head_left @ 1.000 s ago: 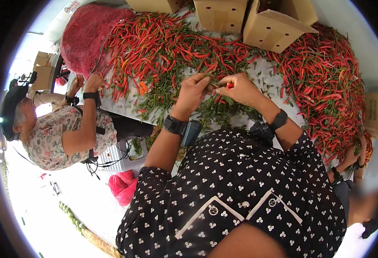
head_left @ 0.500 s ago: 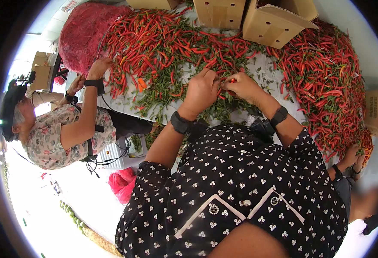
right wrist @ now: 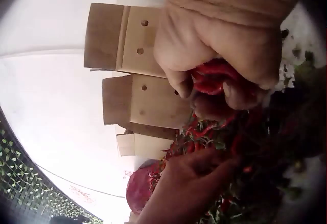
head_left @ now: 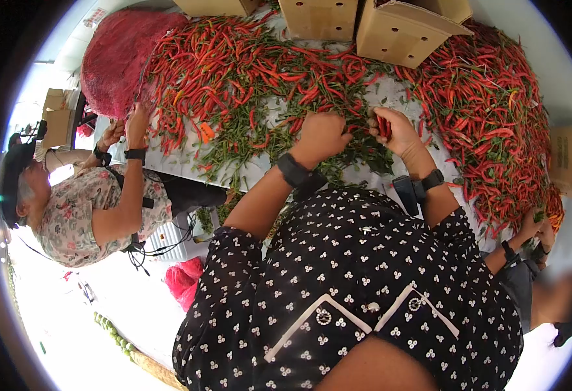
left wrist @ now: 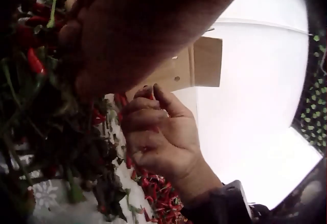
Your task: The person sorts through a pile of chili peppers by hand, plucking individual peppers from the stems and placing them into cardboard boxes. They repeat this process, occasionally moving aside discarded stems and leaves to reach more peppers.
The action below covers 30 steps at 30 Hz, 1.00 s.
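Note:
My right hand [head_left: 395, 133] curls round several red chillies [right wrist: 217, 76], which show between its fingers and palm in the right wrist view. Just left of it, my left hand [head_left: 325, 135] reaches down over the heap of chillies [head_left: 234, 62], back of the hand upward. In the right wrist view the left hand [right wrist: 186, 185] has its thumb and fingers close together among the chillies. Its fingertips are in shadow there, and I cannot tell whether they pinch one. Green stems and leaves [head_left: 260, 140] lie beside and below the left hand.
Cardboard boxes [head_left: 396, 39] stand along the back of the table. A red mesh sack [head_left: 120, 62] is at the far left, and another heap of chillies [head_left: 494, 124] lies on the right. One person [head_left: 97, 208] works at the left, another [head_left: 533, 287] at the right.
My hands were together at a chilli and have moved apart. The left now reaches into the heap; the right has drawn off to the right with red chillies in it.

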Each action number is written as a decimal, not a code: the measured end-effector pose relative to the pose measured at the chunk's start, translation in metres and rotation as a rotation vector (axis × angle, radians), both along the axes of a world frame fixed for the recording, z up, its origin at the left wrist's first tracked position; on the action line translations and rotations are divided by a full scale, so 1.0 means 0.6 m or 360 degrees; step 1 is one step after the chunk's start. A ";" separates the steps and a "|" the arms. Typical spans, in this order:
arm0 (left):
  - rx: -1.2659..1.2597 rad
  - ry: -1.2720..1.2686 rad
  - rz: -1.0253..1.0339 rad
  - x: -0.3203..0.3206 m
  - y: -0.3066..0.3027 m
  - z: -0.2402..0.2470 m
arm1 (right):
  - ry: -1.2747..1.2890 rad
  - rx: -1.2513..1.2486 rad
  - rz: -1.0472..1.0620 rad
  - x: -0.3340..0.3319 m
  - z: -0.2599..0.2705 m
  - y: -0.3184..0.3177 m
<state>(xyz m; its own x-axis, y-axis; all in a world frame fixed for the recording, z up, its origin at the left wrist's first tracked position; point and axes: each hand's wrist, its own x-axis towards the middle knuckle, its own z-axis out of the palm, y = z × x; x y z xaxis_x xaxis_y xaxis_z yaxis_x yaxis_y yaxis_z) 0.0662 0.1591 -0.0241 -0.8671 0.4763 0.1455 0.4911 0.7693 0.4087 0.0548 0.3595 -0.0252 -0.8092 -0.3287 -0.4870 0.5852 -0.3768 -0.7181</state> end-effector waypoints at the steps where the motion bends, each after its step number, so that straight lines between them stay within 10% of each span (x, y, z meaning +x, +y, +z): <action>1: -0.0118 -0.0031 0.0008 -0.002 0.004 -0.006 | 0.0011 0.0118 -0.0011 0.004 0.000 0.000; 12: 0.0789 -0.0841 0.0092 0.008 -0.046 0.021 | 0.0395 0.0425 0.0184 0.020 0.043 -0.052; 17: 0.0616 -0.0693 0.0042 0.021 -0.044 0.045 | 0.0654 0.0731 0.0423 0.011 0.044 -0.079; 25: 0.0885 -0.0153 -0.0104 0.035 -0.058 0.084 | 0.0011 0.0077 0.0049 -0.004 0.016 -0.060; 27: 0.0565 -0.0421 0.0476 0.023 -0.094 0.077 | 0.0030 -0.0061 0.0095 -0.005 0.010 -0.046; 30: 0.0264 -0.0053 0.0422 0.022 -0.122 0.034 | 0.0030 -0.0165 0.0163 -0.003 0.002 -0.040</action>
